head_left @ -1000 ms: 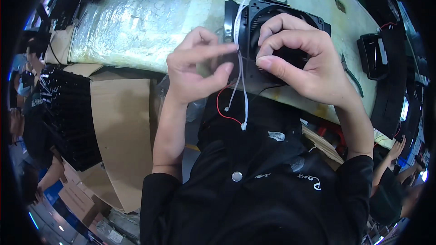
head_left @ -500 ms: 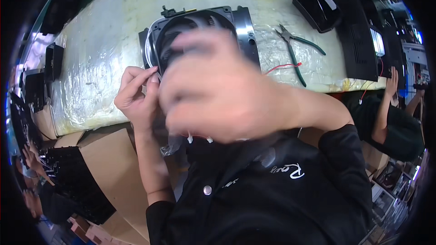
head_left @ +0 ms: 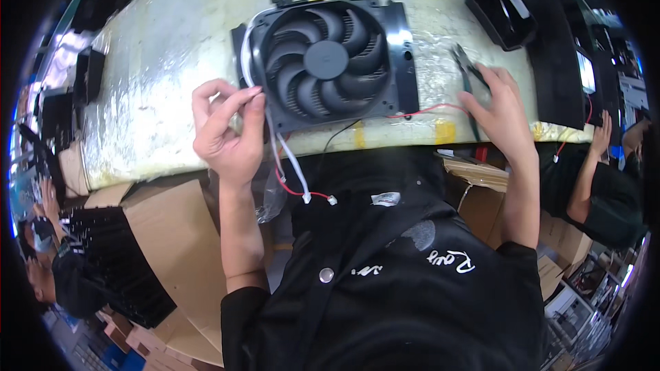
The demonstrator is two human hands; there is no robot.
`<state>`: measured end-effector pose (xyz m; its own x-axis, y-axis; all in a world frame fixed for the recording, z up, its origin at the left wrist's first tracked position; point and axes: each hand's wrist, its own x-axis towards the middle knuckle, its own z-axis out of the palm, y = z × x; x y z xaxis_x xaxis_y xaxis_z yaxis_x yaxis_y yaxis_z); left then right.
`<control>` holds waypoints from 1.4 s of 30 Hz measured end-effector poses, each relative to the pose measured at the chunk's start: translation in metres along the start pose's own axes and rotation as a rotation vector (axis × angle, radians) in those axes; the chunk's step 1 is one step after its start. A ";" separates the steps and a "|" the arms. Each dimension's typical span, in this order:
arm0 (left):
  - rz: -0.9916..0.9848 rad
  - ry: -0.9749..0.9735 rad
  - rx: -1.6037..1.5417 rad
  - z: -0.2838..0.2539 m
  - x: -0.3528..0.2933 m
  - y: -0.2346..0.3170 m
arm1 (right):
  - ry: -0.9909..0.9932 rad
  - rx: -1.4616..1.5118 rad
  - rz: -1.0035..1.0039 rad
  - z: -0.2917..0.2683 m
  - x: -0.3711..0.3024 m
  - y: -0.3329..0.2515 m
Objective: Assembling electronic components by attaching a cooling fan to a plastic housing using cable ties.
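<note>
A black cooling fan (head_left: 324, 60) in a square frame sits on the bench. At its left edge my left hand (head_left: 232, 127) is closed, thumb and forefinger pinching the white cable (head_left: 249, 62) that runs along the frame. The cable's end and a red wire hang over the bench edge with small white connectors (head_left: 306, 198). My right hand (head_left: 503, 110) is at the cutting pliers (head_left: 466, 72) with green handles, thumb and fingers apart over the handles; a firm grip does not show. A thin red wire (head_left: 436, 106) runs from the fan toward the right thumb.
Plastic film covers the bench (head_left: 172, 110). A black open box (head_left: 500, 12) and black panels (head_left: 560, 62) stand at the right, with another person's hand (head_left: 601, 134) beyond. Cardboard boxes (head_left: 172, 233) lie below the front edge, left and right.
My right hand has moved off the fan to the right, onto the pliers, uncovering the fan. My left hand stays by the white cable. The whole view has shifted slightly.
</note>
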<state>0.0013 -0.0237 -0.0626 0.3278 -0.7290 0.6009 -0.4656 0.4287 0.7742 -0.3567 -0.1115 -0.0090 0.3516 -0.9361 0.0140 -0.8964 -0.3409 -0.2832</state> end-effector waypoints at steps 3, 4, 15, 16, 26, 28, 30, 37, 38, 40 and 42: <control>0.019 -0.008 -0.048 0.004 0.006 -0.001 | -0.021 -0.043 0.004 0.008 -0.013 0.008; 0.013 0.003 -0.031 0.001 0.008 -0.002 | 0.035 -0.057 0.016 0.012 -0.016 0.010; 0.009 0.063 -0.316 -0.006 0.004 -0.010 | 0.196 1.965 0.052 -0.076 0.014 -0.012; 0.009 0.068 -0.318 -0.007 0.003 -0.010 | -0.162 1.941 0.044 -0.077 0.022 -0.042; 0.028 0.124 -0.287 -0.009 0.001 -0.009 | 0.100 -0.475 -0.833 -0.047 0.064 -0.202; 0.049 0.119 -0.277 -0.007 0.004 -0.009 | 0.054 -0.445 -0.849 -0.045 0.067 -0.209; 0.064 0.110 -0.263 -0.008 0.003 -0.008 | 0.026 -0.489 -0.924 -0.043 0.066 -0.214; 0.055 0.115 -0.281 -0.008 0.000 -0.011 | 0.035 -0.572 -0.881 -0.030 0.064 -0.209; 0.053 0.110 -0.278 -0.008 0.001 -0.010 | 0.039 -0.572 -0.883 -0.030 0.063 -0.208; 0.053 0.106 -0.272 -0.009 0.002 -0.009 | 0.044 -0.539 -0.838 -0.030 0.061 -0.207; 0.065 0.104 -0.274 -0.009 0.003 -0.010 | 0.035 -0.555 -0.845 -0.028 0.062 -0.209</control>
<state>0.0139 -0.0255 -0.0670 0.3937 -0.6425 0.6574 -0.2543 0.6112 0.7495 -0.1554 -0.1011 0.0777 0.9292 -0.3680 0.0344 -0.3593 -0.8773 0.3183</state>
